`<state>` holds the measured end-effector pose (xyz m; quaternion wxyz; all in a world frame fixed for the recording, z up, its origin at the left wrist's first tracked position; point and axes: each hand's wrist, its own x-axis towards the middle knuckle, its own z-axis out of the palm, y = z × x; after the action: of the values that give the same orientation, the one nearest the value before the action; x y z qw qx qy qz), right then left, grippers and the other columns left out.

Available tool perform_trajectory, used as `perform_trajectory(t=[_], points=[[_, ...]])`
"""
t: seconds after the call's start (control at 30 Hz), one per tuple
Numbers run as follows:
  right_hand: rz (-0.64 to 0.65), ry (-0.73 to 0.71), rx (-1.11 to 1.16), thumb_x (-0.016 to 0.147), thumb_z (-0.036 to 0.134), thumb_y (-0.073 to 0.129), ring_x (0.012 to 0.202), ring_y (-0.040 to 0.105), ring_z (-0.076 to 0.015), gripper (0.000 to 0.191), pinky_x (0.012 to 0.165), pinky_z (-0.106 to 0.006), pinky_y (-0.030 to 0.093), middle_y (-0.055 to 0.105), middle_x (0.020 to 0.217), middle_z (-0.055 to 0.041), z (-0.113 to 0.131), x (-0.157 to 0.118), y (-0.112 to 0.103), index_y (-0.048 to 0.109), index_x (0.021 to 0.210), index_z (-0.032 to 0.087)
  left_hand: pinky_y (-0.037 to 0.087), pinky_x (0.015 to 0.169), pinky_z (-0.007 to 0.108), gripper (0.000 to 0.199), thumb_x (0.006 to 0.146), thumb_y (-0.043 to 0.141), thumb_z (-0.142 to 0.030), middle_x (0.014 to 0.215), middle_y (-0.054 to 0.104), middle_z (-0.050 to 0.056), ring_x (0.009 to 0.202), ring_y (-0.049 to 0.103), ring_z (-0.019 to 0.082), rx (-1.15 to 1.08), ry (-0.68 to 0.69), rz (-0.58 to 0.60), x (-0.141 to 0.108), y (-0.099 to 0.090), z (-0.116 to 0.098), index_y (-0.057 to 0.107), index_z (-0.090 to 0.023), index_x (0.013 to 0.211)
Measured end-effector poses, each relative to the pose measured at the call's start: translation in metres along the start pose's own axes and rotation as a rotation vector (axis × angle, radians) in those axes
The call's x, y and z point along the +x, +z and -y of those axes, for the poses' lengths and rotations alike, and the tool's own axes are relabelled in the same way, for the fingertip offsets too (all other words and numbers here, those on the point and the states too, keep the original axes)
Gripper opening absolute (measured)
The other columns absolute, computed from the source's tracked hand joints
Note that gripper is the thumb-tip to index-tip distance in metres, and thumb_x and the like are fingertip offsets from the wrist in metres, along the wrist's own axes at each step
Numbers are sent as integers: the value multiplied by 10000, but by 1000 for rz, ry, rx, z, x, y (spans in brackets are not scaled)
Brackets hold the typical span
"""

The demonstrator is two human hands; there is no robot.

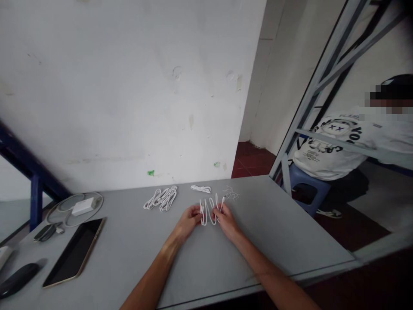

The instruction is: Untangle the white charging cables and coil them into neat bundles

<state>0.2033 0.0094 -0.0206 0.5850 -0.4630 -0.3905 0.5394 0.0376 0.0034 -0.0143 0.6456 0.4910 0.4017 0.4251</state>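
Behind a matte grey rectangular table stands a scuffed white wall. The left hand and right hand grip opposite sides of a looped white cable, fingers closed on its coils. Beyond the hands lies a small bundled white cord; left of them, larger white cable bundles.

A scuffed white wall is rising behind the grey surface. Dark red floor tiles are showing beyond its edge.
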Motion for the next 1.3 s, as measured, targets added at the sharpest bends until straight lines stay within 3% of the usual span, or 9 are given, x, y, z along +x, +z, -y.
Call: perform_trajectory(t=[0.27,0.47,0.6,0.73,0.9,0.97,1.03,1.2,1.3], points=[[101,68,87,581,402,717,442,480,-111,306,401,-220,317,530,548,71,12,-7,3,481,692,241,523,843,303,482,692,941,-345,992,755,86,889,697,202,-298,-87,100,-11,-3,-11,747,-190,1105],[184,56,-92,541,352,788,520,544,-124,366,478,-238,428,604,645,65,6,-18,9,518,766,252,502,693,225,382,634,977,-331,829,735,52,726,643,133,-247,-98,120,-10,2,-12,785,-142,905],[82,81,-58,537,386,753,425,447,-91,365,413,-207,356,483,513,114,2,-8,5,445,683,257,481,654,197,423,603,992,-388,814,723,41,685,617,103,-187,-144,105,-9,1,-13,785,-130,866],[13,29,-91,606,485,669,383,388,-94,337,389,-213,301,403,459,121,4,2,-4,419,668,268,457,613,199,444,576,990,-448,717,670,10,615,576,86,-130,-133,12,-6,-5,-10,742,-131,762],[-86,-129,-426,774,554,431,454,499,-167,362,465,-285,374,537,499,17,11,10,-21,500,585,253,421,557,243,425,732,829,-545,603,647,4,535,579,130,229,-43,-174,-3,-28,-12,649,-170,644],[-151,-213,-536,779,506,449,520,517,-191,344,534,-309,391,552,531,-5,15,15,-31,507,551,256,384,538,256,403,800,748,-498,499,591,-16,456,550,136,505,-28,-325,-3,-44,-16,595,-195,583],[-204,-270,-576,765,441,494,573,505,-203,306,613,-329,393,535,548,-9,20,20,-44,491,517,262,349,518,265,391,817,713,-456,458,560,-27,402,502,133,569,-28,-395,-5,-60,-22,554,-211,558],[-285,-379,-643,743,351,526,698,505,-234,253,730,-358,381,550,655,-42,35,27,-73,526,508,258,280,494,251,450,795,706,-594,497,534,-40,443,429,116,528,89,-353,-12,-93,-35,619,-192,612],[-174,-387,-619,753,399,514,669,535,-231,236,678,-350,400,598,673,-46,38,25,-76,637,626,243,306,499,237,502,785,714,-671,572,581,-33,484,437,111,419,137,-239,-15,-96,-40,699,-172,735]])
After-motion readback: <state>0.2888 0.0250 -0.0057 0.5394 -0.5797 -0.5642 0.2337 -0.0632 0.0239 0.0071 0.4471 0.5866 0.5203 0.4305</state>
